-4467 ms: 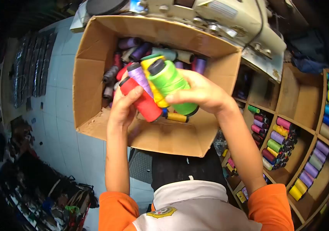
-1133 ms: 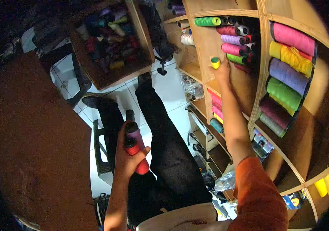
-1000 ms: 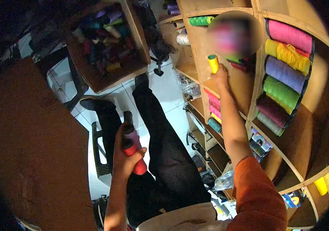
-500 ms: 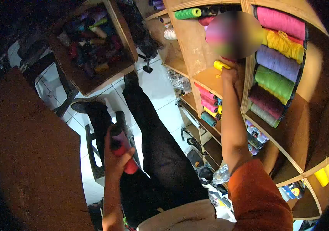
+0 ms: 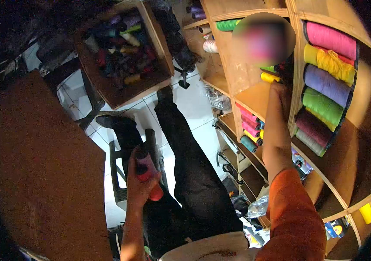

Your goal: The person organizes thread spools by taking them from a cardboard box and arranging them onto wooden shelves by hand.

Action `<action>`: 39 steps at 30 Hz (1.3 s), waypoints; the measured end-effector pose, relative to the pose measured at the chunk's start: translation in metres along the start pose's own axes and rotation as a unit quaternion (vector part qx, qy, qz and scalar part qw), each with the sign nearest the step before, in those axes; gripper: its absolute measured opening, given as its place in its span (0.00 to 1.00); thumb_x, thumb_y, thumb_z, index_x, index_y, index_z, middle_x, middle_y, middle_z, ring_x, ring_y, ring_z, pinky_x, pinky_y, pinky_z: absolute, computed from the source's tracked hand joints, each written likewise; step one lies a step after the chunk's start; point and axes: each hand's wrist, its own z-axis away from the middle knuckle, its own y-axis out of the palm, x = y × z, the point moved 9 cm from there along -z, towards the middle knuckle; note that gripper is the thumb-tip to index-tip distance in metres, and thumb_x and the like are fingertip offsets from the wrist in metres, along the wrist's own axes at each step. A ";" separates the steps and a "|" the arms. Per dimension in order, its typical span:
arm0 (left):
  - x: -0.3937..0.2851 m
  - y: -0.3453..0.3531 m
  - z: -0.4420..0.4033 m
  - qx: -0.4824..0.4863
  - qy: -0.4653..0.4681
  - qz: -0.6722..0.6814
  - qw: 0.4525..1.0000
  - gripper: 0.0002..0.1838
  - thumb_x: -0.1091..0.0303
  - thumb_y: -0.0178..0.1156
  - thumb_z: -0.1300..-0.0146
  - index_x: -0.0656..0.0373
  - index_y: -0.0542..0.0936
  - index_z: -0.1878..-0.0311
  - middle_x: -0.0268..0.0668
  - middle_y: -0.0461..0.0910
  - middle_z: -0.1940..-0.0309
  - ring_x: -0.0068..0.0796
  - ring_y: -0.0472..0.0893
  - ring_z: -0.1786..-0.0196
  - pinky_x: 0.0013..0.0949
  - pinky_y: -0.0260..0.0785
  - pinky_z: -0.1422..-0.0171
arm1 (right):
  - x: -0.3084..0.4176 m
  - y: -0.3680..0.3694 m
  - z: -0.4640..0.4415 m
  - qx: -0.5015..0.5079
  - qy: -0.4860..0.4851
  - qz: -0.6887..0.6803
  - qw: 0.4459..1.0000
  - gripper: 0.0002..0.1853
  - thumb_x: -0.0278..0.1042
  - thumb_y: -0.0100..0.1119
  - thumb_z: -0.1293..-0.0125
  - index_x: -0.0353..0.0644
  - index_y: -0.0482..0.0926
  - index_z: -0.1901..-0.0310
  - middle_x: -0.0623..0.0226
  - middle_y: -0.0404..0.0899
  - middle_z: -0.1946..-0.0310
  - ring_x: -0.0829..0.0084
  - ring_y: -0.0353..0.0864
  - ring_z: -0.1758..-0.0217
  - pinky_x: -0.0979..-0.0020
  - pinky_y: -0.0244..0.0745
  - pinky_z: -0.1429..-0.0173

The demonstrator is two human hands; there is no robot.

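My left hand (image 5: 144,185) is closed around thread spools, a pink-purple one (image 5: 145,163) and a red one (image 5: 155,192), held low over my legs. My right arm reaches into a wooden shelf compartment. There my right hand (image 5: 283,82) is beside a yellow thread spool (image 5: 270,77) lying on its side. The fingers are lost in shadow and partly behind a blurred patch, so I cannot make out their grip. A bit of a green spool (image 5: 269,68) shows just behind the yellow one.
Right of my arm, large spools (image 5: 326,82) in several colours stand in a column. Pink, yellow and teal spools (image 5: 249,122) fill a lower compartment. A wooden box (image 5: 168,71) of mixed spools is at the upper left, beyond a brown board (image 5: 51,174).
The view has shifted, so everything sits further right and mostly lower. My right hand is slightly deeper in the compartment, and a green spool edge now shows there. My left hand keeps its spools.
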 end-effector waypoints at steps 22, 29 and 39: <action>-0.077 0.090 -0.018 0.151 0.069 0.332 0.928 0.38 0.84 0.60 0.56 0.60 0.66 0.36 0.41 0.72 0.43 0.30 0.74 0.43 0.35 0.68 0.40 | 0.121 -0.157 0.404 0.745 -0.151 -0.364 0.538 0.35 0.39 0.66 0.38 0.32 0.63 0.34 0.61 0.77 0.48 0.73 0.75 0.46 0.71 0.71 0.42; -0.079 0.096 -0.020 0.136 0.105 0.161 0.972 0.42 0.80 0.66 0.55 0.61 0.63 0.33 0.42 0.79 0.49 0.30 0.79 0.49 0.34 0.70 0.42 | 0.153 -0.205 0.376 0.627 -0.396 -0.287 0.606 0.39 0.47 0.68 0.43 0.48 0.63 0.31 0.58 0.72 0.40 0.69 0.75 0.45 0.65 0.71 0.46; -0.081 0.075 -0.023 0.062 0.185 -0.012 0.981 0.41 0.78 0.69 0.54 0.57 0.65 0.33 0.46 0.78 0.45 0.35 0.78 0.42 0.33 0.69 0.39 | 0.152 -0.178 0.294 0.472 -0.279 -0.311 0.776 0.14 0.35 0.63 0.39 0.39 0.78 0.54 0.59 0.83 0.64 0.76 0.81 0.62 0.71 0.75 0.57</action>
